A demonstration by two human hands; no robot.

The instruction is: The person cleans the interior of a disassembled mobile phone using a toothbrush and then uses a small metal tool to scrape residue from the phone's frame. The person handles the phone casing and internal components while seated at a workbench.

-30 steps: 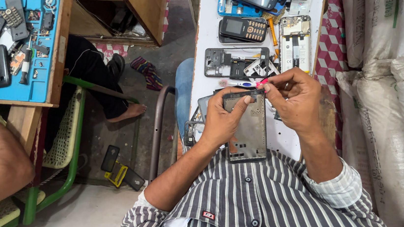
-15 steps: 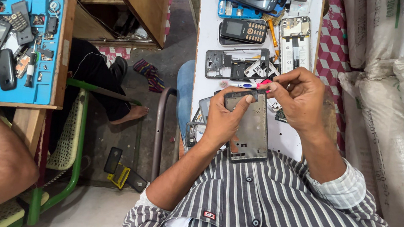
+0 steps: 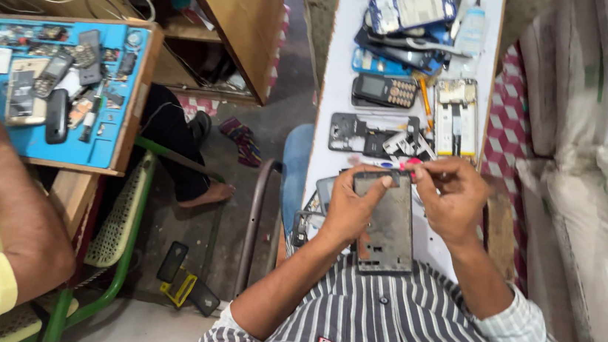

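A dark phone frame was held over the near end of the narrow white table, its long axis running from the person's chest toward the table's far end, its top end pointing away. It was gripped along its left edge by the left hand, thumb laid over the top corner, while the right hand, just beside the frame's top right corner, was pinched shut on a small red-tipped tool aimed leftward at that corner. Other opened phones were seen further up the table.
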